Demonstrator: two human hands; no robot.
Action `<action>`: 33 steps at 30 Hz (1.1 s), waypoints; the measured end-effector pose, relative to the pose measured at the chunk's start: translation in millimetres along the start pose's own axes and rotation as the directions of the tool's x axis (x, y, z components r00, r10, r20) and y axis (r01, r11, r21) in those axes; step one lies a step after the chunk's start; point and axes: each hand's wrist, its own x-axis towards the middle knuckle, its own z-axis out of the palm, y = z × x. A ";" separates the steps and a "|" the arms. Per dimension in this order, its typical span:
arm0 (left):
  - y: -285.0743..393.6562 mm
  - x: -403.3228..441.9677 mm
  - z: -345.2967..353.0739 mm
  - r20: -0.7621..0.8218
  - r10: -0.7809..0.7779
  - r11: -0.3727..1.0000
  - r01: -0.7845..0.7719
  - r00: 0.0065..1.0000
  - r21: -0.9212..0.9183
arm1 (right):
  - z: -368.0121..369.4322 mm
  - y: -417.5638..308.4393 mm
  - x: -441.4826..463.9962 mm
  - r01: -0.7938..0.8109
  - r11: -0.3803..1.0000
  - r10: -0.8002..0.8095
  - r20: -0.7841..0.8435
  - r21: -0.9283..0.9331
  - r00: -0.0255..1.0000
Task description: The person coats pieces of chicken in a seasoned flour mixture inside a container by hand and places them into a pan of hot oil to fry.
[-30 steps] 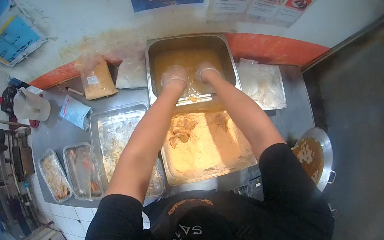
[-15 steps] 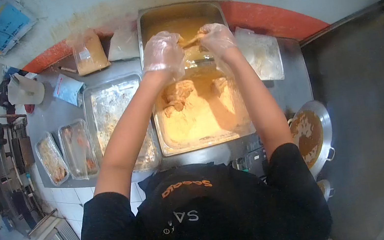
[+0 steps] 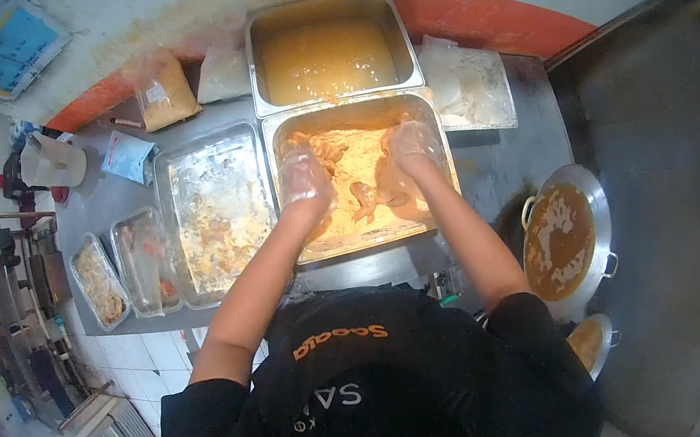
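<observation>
The gloved left hand (image 3: 305,180) and right hand (image 3: 414,141) are at opposite sides of a tray (image 3: 376,238) on the table (image 3: 497,174), where meat pieces (image 3: 363,203) lie in flour (image 3: 359,158); whether either grip holds one, I cannot tell.

Warm light from a source out of frame brightens the powder (image 3: 367,162), with darker shading beside the right hand (image 3: 413,144). Small white glints dot the amber liquid (image 3: 326,55), while the metal panel (image 3: 660,172) at right sits in dull grey dimness. A fisheye lens blackens all 4 corners and bows the wall's orange band (image 3: 473,15); the distant shelving (image 3: 23,303) at left appears small and soft.
</observation>
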 end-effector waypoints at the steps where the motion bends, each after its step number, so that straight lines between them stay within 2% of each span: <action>1: -8.0 10.3 26.8 -0.268 0.013 0.999 -0.001 0.963 0.046 | 11.7 0.3 6.7 -0.156 0.986 0.153 -0.048 -0.058 0.987; 2: -5.9 17.4 21.9 -0.267 0.015 0.999 -0.002 0.964 0.050 | 8.7 -7.5 3.3 -0.157 0.986 0.154 -0.047 -0.054 0.987; 4: 2.7 33.4 7.7 0.008 -0.218 0.961 0.216 0.976 -0.171 | -8.5 -33.4 -2.5 -0.178 0.983 0.177 -0.025 -0.039 0.984; 8: -1.8 58.0 17.8 0.106 -0.286 0.936 0.302 0.952 -0.183 | -14.2 -60.4 0.8 -0.291 0.952 0.286 0.064 0.092 0.956; 10: -6.7 66.4 19.6 0.289 -0.315 0.913 0.372 0.904 -0.169 | -10.8 -72.2 -7.3 -0.037 0.996 0.041 0.039 -0.084 0.998; 11: -8.5 70.4 20.7 0.289 -0.315 0.913 0.372 0.904 -0.168 | -7.4 -75.3 -6.2 -0.009 1.000 0.011 0.126 -0.019 0.992; 12: -9.9 73.2 22.5 0.301 -0.247 0.949 0.293 0.921 -0.119 | -4.0 -76.6 -7.2 -0.010 1.000 0.012 0.127 -0.018 0.992; 13: -11.1 72.3 26.1 0.321 -0.177 0.975 0.210 0.930 -0.070 | 0.6 -76.8 -11.0 -0.040 0.982 0.024 0.088 0.182 0.996; 14: -12.7 70.3 29.2 0.324 -0.176 0.975 0.209 0.929 -0.069 | -2.7 -78.2 -14.7 -0.060 0.925 0.044 0.049 0.375 0.998; 15: -15.3 68.3 30.0 0.368 -0.089 0.986 0.135 0.925 -0.101 | -9.3 -71.7 -14.4 0.107 0.954 -0.170 0.213 0.279 0.962; 16: -19.0 67.4 29.5 0.406 -0.001 0.989 0.062 0.914 -0.136 | -16.5 -60.5 -19.8 0.106 0.954 -0.169 0.209 0.280 0.963; 17: -23.8 58.7 23.5 0.400 0.002 0.990 0.056 0.917 -0.133 | -51.4 -57.8 -38.7 0.119 0.939 -0.223 0.309 0.322 0.924; 18: -27.8 41.9 14.1 0.329 0.158 0.975 -0.093 0.931 -0.204 | -73.5 -51.8 -48.3 0.128 0.923 -0.279 0.401 0.363 0.872; 19: -28.4 32.4 6.7 0.247 0.308 0.934 -0.243 0.919 -0.262 | -65.7 -36.3 -43.6 0.133 0.923 -0.280 0.392 0.362 0.876; 20: -26.2 30.5 3.8 0.241 0.311 0.933 -0.247 0.919 -0.260 | -46.4 -18.4 -37.9 0.261 0.928 -0.349 0.373 0.266 0.859; 21: -23.7 28.4 3.1 0.211 0.212 0.963 -0.168 0.954 -0.211 | -42.3 -13.8 -35.6 0.383 0.909 -0.417 0.365 0.164 0.833; 22: -19.9 28.5 2.0 0.176 0.113 0.983 -0.084 0.978 -0.164 | -38.2 -10.6 -32.6 0.384 0.909 -0.417 0.361 0.163 0.834; 23: -12.3 32.9 3.1 0.142 0.020 0.998 -0.012 0.990 -0.055 | -44.1 -12.8 -31.7 0.156 0.964 -0.207 0.240 0.215 0.948; 24: -11.2 41.4 13.6 0.130 0.027 0.998 -0.020 0.991 -0.053 | -50.4 -14.9 -28.1 -0.068 0.953 0.033 0.124 0.295 0.992; 25: -13.1 52.8 33.1 0.102 -0.088 0.993 0.095 0.991 -0.069 | -13.0 -7.0 7.7 0.223 0.967 -0.192 0.228 -0.120 0.955; 26: -13.1 63.7 46.0 0.078 -0.201 0.974 0.207 0.977 -0.090 | -4.8 -15.8 13.0 0.221 0.968 -0.191 0.213 -0.123 0.958; 27: -8.7 74.9 49.3 0.067 -0.195 0.976 0.200 0.979 -0.090 | 2.6 -34.0 14.8 0.027 0.998 -0.021 0.132 -0.048 0.991; 28: -3.7 85.7 51.7 0.139 -0.243 0.963 0.255 0.960 -0.080 | 12.0 -50.5 15.9 -0.161 0.986 0.157 0.073 0.043 0.985; 29: -2.7 88.0 55.9 0.222 -0.295 0.947 0.316 0.929 -0.064 | 27.1 -63.0 14.8 -0.162 0.986 0.158 0.082 0.042 0.984; 30: -2.9 86.0 50.3 0.231 -0.297 0.946 0.319 0.926 -0.062 | 40.6 -74.3 14.9 -0.090 0.988 0.087 0.029 0.124 0.996; 31: -4.9 84.4 43.4 0.279 -0.220 0.958 0.260 0.935 -0.117 | 50.8 -77.2 14.8 -0.014 0.980 0.021 -0.033 0.199 0.999; 32: -7.8 80.6 38.4 0.324 -0.140 0.963 0.205 0.936 -0.175 | 45.7 -75.1 9.0 -0.019 0.980 0.024 -0.022 0.198 0.999; 33: -15.3 79.1 36.5 0.339 -0.020 0.977 0.091 0.941 -0.193 | 28.4 -72.5 4.2 0.163 0.980 -0.175 0.107 0.116 0.979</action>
